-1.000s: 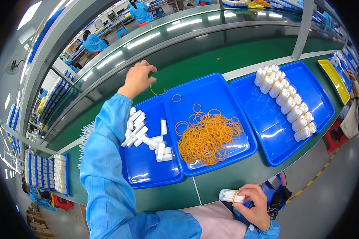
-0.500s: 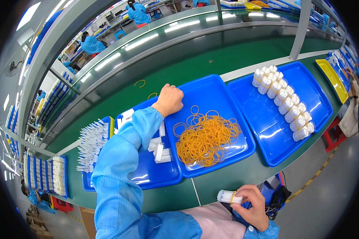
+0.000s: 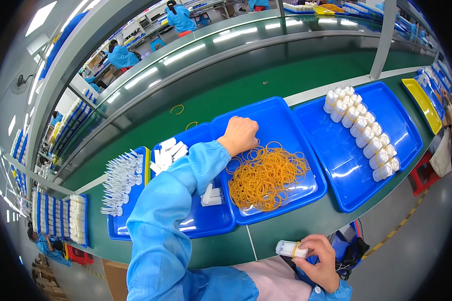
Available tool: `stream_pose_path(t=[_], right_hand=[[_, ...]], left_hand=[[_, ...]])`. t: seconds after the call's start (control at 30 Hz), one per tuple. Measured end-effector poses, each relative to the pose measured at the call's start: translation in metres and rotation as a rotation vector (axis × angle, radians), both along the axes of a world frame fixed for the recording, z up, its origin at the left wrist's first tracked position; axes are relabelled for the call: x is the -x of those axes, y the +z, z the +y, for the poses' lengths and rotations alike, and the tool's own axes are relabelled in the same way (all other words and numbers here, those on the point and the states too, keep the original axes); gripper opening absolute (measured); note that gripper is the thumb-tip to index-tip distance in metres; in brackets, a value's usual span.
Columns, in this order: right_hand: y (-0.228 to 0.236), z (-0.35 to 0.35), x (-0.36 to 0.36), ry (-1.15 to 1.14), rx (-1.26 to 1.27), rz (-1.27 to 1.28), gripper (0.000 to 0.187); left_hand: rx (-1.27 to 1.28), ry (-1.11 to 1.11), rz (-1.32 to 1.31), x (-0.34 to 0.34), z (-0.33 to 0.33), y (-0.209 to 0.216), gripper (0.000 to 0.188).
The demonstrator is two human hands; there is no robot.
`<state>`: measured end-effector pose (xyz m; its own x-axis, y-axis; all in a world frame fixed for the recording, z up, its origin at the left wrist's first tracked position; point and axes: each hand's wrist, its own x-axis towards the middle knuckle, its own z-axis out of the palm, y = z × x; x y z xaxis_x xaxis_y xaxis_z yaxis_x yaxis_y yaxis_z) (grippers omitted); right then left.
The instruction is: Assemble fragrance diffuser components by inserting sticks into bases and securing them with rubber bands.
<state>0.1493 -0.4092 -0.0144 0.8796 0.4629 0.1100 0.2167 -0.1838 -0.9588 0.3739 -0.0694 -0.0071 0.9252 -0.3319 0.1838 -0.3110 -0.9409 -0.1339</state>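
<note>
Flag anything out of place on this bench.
Two orange-yellow loops, likely rubber bands, lie on the green surface beyond the blue tray of white blocks. They look stray; the rubber band pile sits in the next tray.

One banded bundle [image 3: 288, 248] in the right hand [image 3: 319, 258], two loose rubber bands [image 3: 182, 108] past the far edge of the block tray [image 3: 201, 132], one yellow tray [image 3: 423, 105] at the table [image 3: 216, 250]'s right end. Piled bands [image 3: 268, 180], blocks [image 3: 170, 150], trayed bundles [image 3: 369, 133]: too overlapped to count.
</note>
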Motion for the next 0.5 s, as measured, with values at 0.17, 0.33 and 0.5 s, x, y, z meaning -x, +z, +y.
stream_pose_path(t=[0.17,0.33,0.5], right_hand=[[0.004,-0.009,-0.002,-0.024,0.020,-0.041,0.034],[0.009,-0.012,-0.011,-0.015,0.010,-0.040,0.034],[0.011,-0.015,-0.014,-0.055,0.013,-0.055,0.034]], left_hand=[[0.234,0.059,0.266,0.046,-0.012,0.026,0.014],[0.102,-0.028,0.717,0.089,-0.011,0.072,0.021],[0.281,-0.029,0.172,0.098,-0.033,0.076,0.020]])
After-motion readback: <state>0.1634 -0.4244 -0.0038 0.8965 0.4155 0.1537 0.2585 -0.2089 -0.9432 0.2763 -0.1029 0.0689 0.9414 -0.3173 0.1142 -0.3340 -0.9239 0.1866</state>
